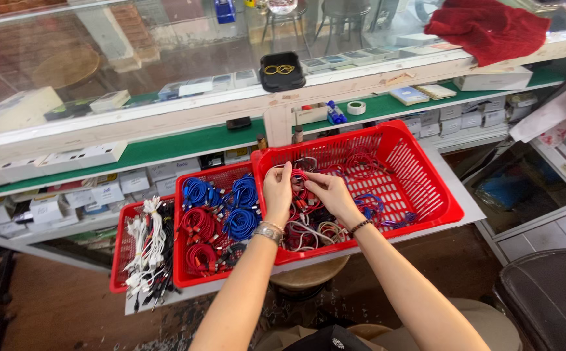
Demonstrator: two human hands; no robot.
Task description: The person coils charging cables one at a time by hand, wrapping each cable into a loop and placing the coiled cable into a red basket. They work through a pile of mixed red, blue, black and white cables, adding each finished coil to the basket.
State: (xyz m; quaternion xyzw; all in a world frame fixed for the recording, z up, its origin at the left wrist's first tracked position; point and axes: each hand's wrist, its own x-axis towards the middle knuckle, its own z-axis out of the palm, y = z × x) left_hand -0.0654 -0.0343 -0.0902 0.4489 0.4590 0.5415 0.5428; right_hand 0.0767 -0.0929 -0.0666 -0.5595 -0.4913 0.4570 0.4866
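Both hands are together over the big basket (419,175), a red plastic one with a grid wall, and they work on one red cable (300,183). The left hand (278,190) pinches the cable between thumb and fingers near its upper end; this hand has a metal watch (269,232) on the wrist. The right hand (332,192) is just beside it, fingers closed on the same cable, and it has a dark bead bracelet (360,226) on the wrist. The cable is in the left part of the big basket, above a loose heap of red, white and blue cables (312,231) that lie on the bottom. Left of the big basket, touching it, is a middle basket (180,260), also red, with coiled blue cables (241,221) and coiled red cables (195,224) in neat bundles. Further left is a third red basket (119,260) with white cables (148,237) and some dark ones. All three baskets stand on a grey board (458,192) in front of a glass counter (166,58). On the counter top there is a black tray (282,70) with rubber bands, and a red cloth (488,26) at the right end. Under the glass, on a green shelf (166,146), lie small white boxes (81,156) and a tape roll (356,107).
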